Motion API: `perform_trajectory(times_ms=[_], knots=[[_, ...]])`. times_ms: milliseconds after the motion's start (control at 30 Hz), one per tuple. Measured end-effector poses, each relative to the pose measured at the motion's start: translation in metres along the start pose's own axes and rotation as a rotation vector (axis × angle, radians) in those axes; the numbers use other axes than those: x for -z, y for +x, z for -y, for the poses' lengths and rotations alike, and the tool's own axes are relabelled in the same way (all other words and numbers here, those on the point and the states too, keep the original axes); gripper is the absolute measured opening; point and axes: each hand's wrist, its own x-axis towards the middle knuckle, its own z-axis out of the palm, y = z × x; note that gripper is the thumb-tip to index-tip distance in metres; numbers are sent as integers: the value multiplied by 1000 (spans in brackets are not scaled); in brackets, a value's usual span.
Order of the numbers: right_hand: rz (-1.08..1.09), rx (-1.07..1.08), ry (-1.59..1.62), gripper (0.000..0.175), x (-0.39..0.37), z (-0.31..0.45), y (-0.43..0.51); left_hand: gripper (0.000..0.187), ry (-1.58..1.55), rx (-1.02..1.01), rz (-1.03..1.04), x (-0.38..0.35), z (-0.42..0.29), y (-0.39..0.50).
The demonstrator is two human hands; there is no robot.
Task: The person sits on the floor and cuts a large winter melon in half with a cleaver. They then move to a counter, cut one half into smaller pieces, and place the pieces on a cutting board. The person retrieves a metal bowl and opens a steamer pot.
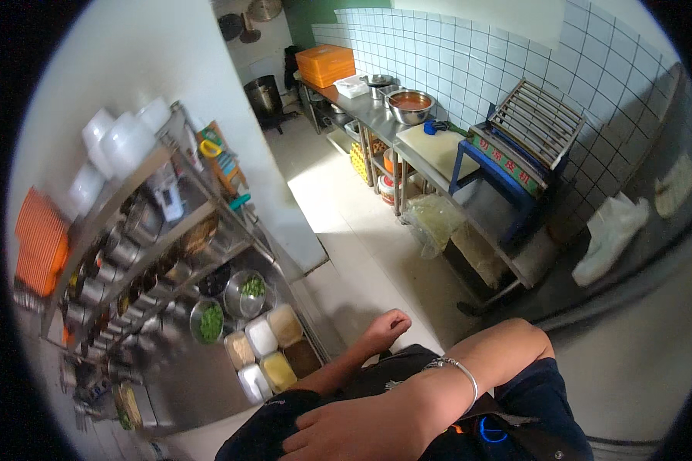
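My left hand [389, 327] is held out over the floor with its fingers loosely curled, and nothing shows in it. My right hand [346, 429] reaches across my body and lies against the dark left sleeve [259, 429]. Whether its fingers pinch the cloth cannot be made out. A silver bracelet [467, 377] circles the right wrist. Left of my left arm, a steel counter [190, 392] carries several square tubs, among them one with yellow contents [278, 371] and one with white powder [260, 337]. Behind them stand a bowl of chopped greens [210, 324] and a second bowl with greens [252, 287].
Steel shelves [144, 245] with several metal containers and white bowls [124, 141] rise at left. A wall corner [317, 259] juts beside the walkway. Along the tiled wall stand a basin of red liquid [410, 104], a cutting board [432, 147] and a blue-framed machine [513, 155].
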Motion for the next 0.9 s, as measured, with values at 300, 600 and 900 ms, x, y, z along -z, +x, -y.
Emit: perform_trajectory(times_ms=[300,600,900], knots=[[119,-49,-409,26,193,-135,-17,33,33,-129,188,113,-52,245],[56,108,-270,27,431,-291,-101,29,125,-162,20,278,-62,499],[275,187,-57,24,588,-416,-81,27,-195,-23,-102,442,-97,639]])
